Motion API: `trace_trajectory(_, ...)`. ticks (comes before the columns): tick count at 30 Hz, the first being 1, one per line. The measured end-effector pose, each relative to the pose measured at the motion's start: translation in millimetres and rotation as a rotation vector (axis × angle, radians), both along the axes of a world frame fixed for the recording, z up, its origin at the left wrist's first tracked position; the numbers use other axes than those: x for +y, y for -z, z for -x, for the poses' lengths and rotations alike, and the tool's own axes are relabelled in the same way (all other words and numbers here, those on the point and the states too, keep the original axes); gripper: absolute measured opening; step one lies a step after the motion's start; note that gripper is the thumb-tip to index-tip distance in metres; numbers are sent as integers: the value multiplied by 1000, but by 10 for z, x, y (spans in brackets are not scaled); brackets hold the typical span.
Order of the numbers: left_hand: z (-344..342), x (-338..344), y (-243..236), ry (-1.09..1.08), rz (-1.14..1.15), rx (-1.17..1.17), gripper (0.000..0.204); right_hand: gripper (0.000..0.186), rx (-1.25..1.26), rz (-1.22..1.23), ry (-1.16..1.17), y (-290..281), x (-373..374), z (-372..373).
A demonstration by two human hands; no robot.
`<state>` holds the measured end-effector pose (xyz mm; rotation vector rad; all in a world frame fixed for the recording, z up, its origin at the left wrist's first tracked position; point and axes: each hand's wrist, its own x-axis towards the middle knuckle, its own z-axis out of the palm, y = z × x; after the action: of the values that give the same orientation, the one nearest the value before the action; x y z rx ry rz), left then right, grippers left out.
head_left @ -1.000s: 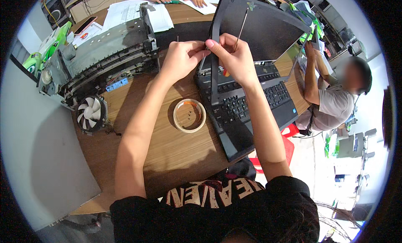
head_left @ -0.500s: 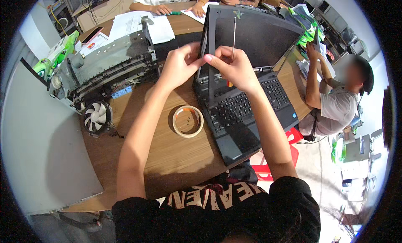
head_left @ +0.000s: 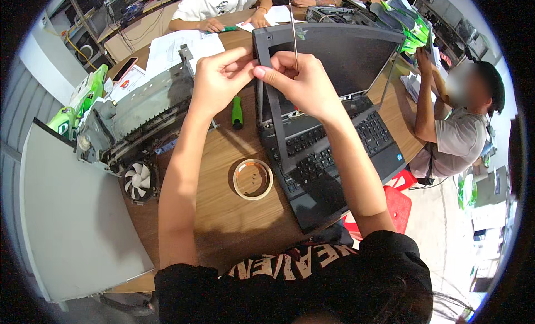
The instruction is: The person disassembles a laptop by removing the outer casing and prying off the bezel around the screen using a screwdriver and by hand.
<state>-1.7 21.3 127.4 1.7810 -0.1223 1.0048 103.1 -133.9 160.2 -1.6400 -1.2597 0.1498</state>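
Note:
An open black laptop [head_left: 320, 204] stands on the wooden table, angled to the right. The black screen bezel [head_left: 277, 123] has its left strip standing away from the screen [head_left: 345, 56], its lower end over the keyboard. My left hand [head_left: 223, 78] pinches that strip near its top, from the outer side. My right hand [head_left: 306, 87] is closed round a screwdriver, its thin metal shaft [head_left: 293, 37] pointing up; the handle is hidden. The right thumb touches the bezel beside my left fingers. A green-handled screwdriver [head_left: 237, 113] lies left of the laptop.
A tape roll [head_left: 236, 182] with tiny dark screws inside lies between my forearms. At left are a metal machine chassis [head_left: 142, 109], a cooling fan [head_left: 137, 180] and papers [head_left: 178, 48]. People sit across the table and at right [head_left: 460, 126]. A red stool [head_left: 398, 209] stands below.
Both hands have shifted left with the bezel strip, which stands farther from the screen. The green-handled screwdriver has come into sight. The whole view has tilted upward slightly.

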Motion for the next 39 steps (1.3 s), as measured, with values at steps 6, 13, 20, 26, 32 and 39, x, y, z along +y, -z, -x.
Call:
trace_trajectory(6,-104,-108,-4,-143,-63,-21,4,40,178,20,-208,-73,-116,-28)
trace_trajectory(13,-178,-143,-17,-311,-19,13,20,41,431,-4,-413,-143,-308,-72)
trace_trajectory(20,-125,-243,-92,-321,-22,72,26,43,389,25,-419,-228,-528,-86)
trace_trajectory(26,-77,-351,-275,-99,104,35,14,31,69,8,-320,-111,-197,-185)
trace_trajectory(32,-63,-206,-365,54,51,159,44,20,-127,-272,244,-64,-235,-384)
trace_trajectory(39,-152,-140,-371,113,-71,73,51,48,-964,-404,170,-397,-280,-796)
